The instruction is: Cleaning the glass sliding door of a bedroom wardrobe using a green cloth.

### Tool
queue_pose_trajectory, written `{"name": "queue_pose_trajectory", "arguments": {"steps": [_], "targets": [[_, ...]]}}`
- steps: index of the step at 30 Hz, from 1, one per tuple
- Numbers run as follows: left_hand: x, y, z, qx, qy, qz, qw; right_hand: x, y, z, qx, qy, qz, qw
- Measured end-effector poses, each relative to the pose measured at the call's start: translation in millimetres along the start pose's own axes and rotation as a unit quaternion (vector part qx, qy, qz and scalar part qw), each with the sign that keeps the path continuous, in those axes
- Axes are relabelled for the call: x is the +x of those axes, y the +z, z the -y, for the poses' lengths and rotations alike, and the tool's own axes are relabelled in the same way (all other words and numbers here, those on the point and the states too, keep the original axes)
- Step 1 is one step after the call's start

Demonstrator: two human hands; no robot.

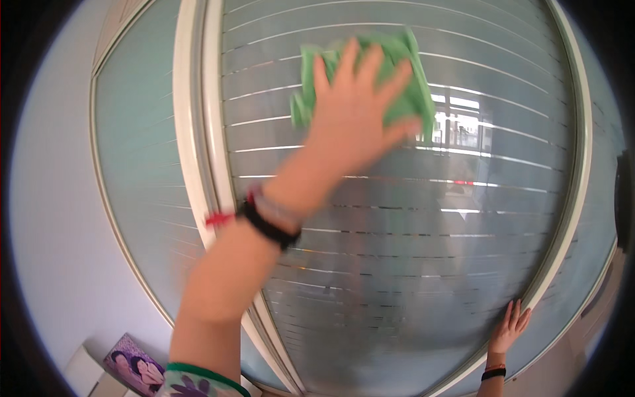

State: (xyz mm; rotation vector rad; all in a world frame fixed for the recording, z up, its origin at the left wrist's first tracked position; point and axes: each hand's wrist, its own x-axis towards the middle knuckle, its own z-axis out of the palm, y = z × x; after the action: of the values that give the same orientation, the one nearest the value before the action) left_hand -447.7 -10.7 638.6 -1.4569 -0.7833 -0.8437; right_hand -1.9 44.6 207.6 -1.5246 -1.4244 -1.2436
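A green cloth (407,94) lies flat against a frosted glass sliding door panel (397,297) with thin horizontal stripes. My left hand (349,109), slightly blurred, presses the cloth to the glass with its fingers spread; a black band and a red tie are on the wrist. At the lower right, my right hand (508,325) rests on the panel's pale frame (578,198), fingers apart and holding nothing.
Another frosted panel (134,129) with a pale frame stands to the left, beside a plain wall (54,188). A picture (136,364) of two people stands at the lower left near white furniture (84,369). The glass reflects a window.
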Motion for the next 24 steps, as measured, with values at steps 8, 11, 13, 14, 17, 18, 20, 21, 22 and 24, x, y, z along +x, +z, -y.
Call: {"name": "queue_pose_trajectory", "arguments": {"steps": [8,11,13,14,17,18,20,21,22,24], "targets": [[-289.4,-23.8,-182.1,-0.121,0.163,0.34,0.918,-0.7,0.8,-4.7,-0.006,0.003,-0.007,1.0],[-344.2,-27.7,-184.9,-0.189,0.197,0.336,0.901,7.9,4.6,4.3,0.019,0.009,0.003,1.0],[-321.6,-25.1,-168.9,-0.198,0.214,0.344,0.892,6.8,-1.6,6.1,0.027,0.012,0.011,0.999],[-288.2,-24.8,-161.9,-0.162,0.209,0.354,0.897,6.6,-1.8,2.4,0.017,0.012,0.002,1.0],[-164.0,-16.7,-123.0,-0.054,0.13,0.271,0.952,6.0,-4.3,-6.8,0.003,0.012,-0.019,1.0],[-124.5,-11.5,-103.4,-0.012,0.099,0.216,0.971,7.0,-7.5,-7.2,0.002,0.011,-0.015,1.0],[-45.2,-5.7,-60.1,-0.021,0.022,0.078,0.997,7.2,-8.7,-8.5,0.006,0.011,-0.006,1.0],[-11.0,6.3,-30.8,0.024,0.005,0.006,1.0,8.6,-5.5,-0.2,0.016,0.012,-0.013,1.0],[28.1,11.5,-4.0,0.067,-0.009,-0.058,0.996,10.3,-6.1,7.3,0.033,0.009,-0.021,0.999],[92.1,18.6,21.8,0.109,-0.058,-0.065,0.99,7.7,-3.1,6.7,0.038,-0.003,-0.04,0.998]]}}
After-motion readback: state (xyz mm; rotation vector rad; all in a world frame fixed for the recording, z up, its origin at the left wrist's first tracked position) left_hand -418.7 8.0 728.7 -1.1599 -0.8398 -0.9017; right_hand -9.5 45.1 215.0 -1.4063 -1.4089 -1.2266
